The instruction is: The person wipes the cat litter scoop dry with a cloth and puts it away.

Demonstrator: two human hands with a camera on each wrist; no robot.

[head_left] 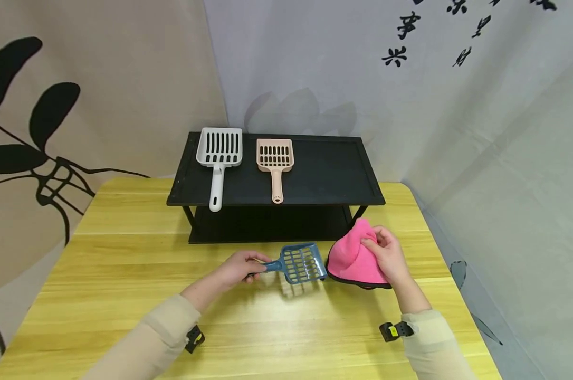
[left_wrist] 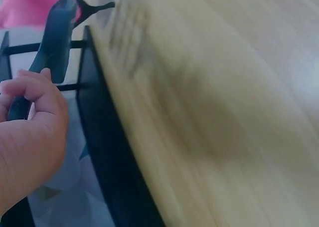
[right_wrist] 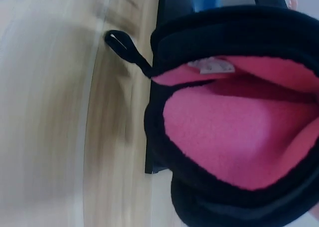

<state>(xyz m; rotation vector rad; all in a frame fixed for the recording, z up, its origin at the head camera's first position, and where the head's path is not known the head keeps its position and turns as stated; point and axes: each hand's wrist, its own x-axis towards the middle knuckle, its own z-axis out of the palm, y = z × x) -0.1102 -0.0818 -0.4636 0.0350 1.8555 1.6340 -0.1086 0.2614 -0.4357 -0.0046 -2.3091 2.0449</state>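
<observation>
Left hand (head_left: 242,266) grips blue scoop (head_left: 286,265) — right hand (head_left: 387,254) pinches pink cloth (head_left: 353,258).

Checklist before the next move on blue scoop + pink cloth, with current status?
1. Left hand gripping blue scoop by its handle: ok.
2. Right hand holding pink cloth: ok.
3. Blue scoop raised off tabletop: ok, shadow sits apart.
4. White scoop and beige scoop lying on black rack: ok.
5. Cloth touching blue scoop: cannot tell.
6. Blue scoop dry: cannot tell.
</observation>
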